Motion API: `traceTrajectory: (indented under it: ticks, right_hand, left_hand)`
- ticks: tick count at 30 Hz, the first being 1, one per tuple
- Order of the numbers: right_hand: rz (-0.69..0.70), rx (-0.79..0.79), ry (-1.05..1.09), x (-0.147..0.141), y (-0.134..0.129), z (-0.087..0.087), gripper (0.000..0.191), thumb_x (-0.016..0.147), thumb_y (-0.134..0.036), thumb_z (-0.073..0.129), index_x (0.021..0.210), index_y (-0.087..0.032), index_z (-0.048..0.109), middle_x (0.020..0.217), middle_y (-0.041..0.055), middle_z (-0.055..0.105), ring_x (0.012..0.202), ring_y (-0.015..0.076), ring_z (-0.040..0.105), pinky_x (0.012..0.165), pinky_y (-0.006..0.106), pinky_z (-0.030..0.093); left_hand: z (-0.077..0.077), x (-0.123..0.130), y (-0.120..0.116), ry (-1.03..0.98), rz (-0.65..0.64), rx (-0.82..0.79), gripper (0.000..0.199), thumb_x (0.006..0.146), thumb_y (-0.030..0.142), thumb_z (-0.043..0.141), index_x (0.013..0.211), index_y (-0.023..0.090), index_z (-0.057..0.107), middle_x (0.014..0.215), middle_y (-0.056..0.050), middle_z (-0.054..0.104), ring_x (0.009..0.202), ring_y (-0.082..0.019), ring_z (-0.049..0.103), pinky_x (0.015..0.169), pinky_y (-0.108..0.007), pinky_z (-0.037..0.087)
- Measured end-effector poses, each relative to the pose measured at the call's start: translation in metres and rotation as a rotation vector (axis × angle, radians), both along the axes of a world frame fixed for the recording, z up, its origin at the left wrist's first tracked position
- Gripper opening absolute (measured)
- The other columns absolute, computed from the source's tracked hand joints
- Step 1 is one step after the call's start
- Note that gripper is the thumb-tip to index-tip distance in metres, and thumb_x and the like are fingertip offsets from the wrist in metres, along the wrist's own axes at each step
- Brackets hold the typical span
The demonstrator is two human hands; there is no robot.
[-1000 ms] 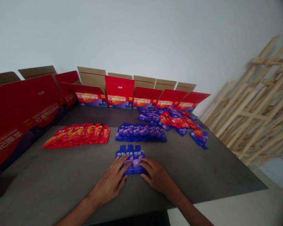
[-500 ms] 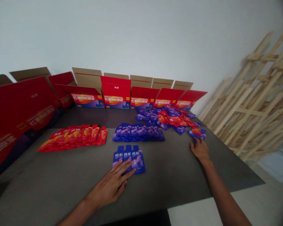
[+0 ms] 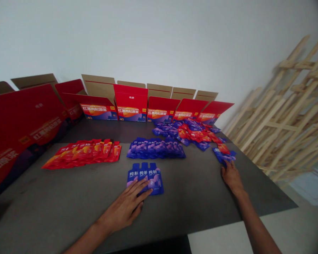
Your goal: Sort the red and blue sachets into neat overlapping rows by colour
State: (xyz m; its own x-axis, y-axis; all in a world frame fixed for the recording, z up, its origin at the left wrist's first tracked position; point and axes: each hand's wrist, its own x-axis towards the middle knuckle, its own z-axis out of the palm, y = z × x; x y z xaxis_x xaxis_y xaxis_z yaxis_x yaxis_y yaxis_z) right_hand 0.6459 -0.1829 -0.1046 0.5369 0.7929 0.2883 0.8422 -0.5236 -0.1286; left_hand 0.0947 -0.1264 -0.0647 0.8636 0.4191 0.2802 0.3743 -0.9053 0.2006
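Note:
My left hand [image 3: 125, 206] lies flat with fingers spread over a row of three overlapping blue pouches [image 3: 155, 181]; its fingertips cover their lower parts. At the right, the fingertips of my right hand [image 3: 232, 179] rest on a blue pouch [image 3: 219, 155] at the near edge of a loose heap, with the thumb held apart. A red pouch [image 3: 223, 148] lies partly over that blue one. Beyond my left hand is a row of overlapping blue pouches [image 3: 155, 149]. Left of it, red pouches [image 3: 84, 153] lie fanned out in another row.
A mixed heap of red and blue pouches [image 3: 193, 134] lies at the back right of the dark table [image 3: 190, 208]. Several open red cartons [image 3: 131, 107] line the back, and a large red carton [image 3: 23, 130] stands at the left. Wooden frames [image 3: 283, 116] lean beyond the right edge.
My right hand has moved a little toward me and to the right, and the blue pouch under its fingertips has shifted with it. My left hand has stayed put.

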Motion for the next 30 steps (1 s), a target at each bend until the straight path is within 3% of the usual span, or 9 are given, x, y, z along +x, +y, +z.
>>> traceTrajectory:
  ticks: [5, 12, 17, 20, 23, 27, 30]
  right_hand:
    - [-0.059, -0.122, -0.076, -0.018, -0.008, 0.007, 0.052, 0.099, -0.025, 0.033, 0.144, -0.004, 0.051, 0.119, 0.0252, 0.068, 0.111, 0.0361, 0.064, 0.099, 0.052, 0.046]
    - [-0.115, -0.127, -0.182, -0.046, -0.02, 0.023, 0.051, 0.104, -0.033, 0.035, 0.146, -0.006, 0.044, 0.125, 0.0223, 0.064, 0.112, 0.0351, 0.062, 0.097, 0.048, 0.042]
    - [-0.171, -0.172, -0.247, -0.043, -0.024, 0.026, 0.047, 0.106, -0.042, 0.036, 0.133, -0.011, 0.057, 0.113, 0.0199, 0.065, 0.105, 0.0358, 0.062, 0.093, 0.049, 0.041]
    - [-0.2, -0.107, -0.283, -0.04, -0.026, 0.023, 0.047, 0.103, -0.049, 0.041, 0.122, -0.011, 0.062, 0.113, 0.0226, 0.062, 0.11, 0.0392, 0.058, 0.091, 0.049, 0.042]
    - [-0.118, -0.044, -0.214, -0.035, -0.027, 0.02, 0.046, 0.101, -0.049, 0.044, 0.119, -0.01, 0.061, 0.119, 0.0237, 0.061, 0.109, 0.0368, 0.06, 0.089, 0.045, 0.045]
    - [-0.018, -0.043, -0.056, -0.034, -0.028, 0.018, 0.041, 0.1, -0.048, 0.044, 0.115, -0.012, 0.06, 0.108, 0.0179, 0.066, 0.095, 0.0314, 0.064, 0.086, 0.041, 0.05]
    - [0.06, 0.008, -0.045, -0.047, -0.03, 0.017, 0.046, 0.098, -0.05, 0.049, 0.123, -0.013, 0.058, 0.118, 0.0191, 0.063, 0.106, 0.0337, 0.062, 0.094, 0.045, 0.049]
  left_hand:
    - [0.002, 0.0, -0.001, -0.017, 0.013, 0.014, 0.07, 0.096, 0.01, 0.046, 0.161, 0.032, 0.03, 0.166, -0.005, 0.034, 0.153, -0.029, 0.033, 0.12, -0.057, 0.038]
    - [-0.002, -0.002, 0.002, -0.003, 0.009, 0.053, 0.069, 0.097, 0.012, 0.046, 0.162, 0.031, 0.027, 0.166, -0.005, 0.034, 0.152, -0.029, 0.034, 0.12, -0.056, 0.039]
    - [0.0, -0.001, 0.002, -0.007, 0.014, 0.065, 0.069, 0.098, 0.012, 0.045, 0.161, 0.032, 0.027, 0.166, -0.004, 0.035, 0.152, -0.029, 0.034, 0.119, -0.056, 0.04]
    - [0.001, -0.001, 0.001, -0.018, 0.01, 0.056, 0.07, 0.097, 0.011, 0.045, 0.161, 0.032, 0.028, 0.166, -0.004, 0.035, 0.152, -0.029, 0.034, 0.12, -0.055, 0.038]
    - [0.0, -0.001, 0.001, -0.023, 0.008, 0.042, 0.069, 0.097, 0.011, 0.046, 0.161, 0.031, 0.03, 0.166, -0.004, 0.035, 0.152, -0.029, 0.034, 0.121, -0.055, 0.038]
    - [-0.002, -0.001, 0.001, -0.033, 0.009, 0.018, 0.068, 0.096, 0.011, 0.046, 0.16, 0.031, 0.032, 0.166, -0.004, 0.035, 0.152, -0.029, 0.034, 0.122, -0.055, 0.036]
    - [-0.001, -0.001, 0.001, -0.047, 0.007, 0.009, 0.069, 0.096, 0.01, 0.046, 0.16, 0.032, 0.032, 0.166, -0.003, 0.035, 0.152, -0.028, 0.034, 0.123, -0.054, 0.035]
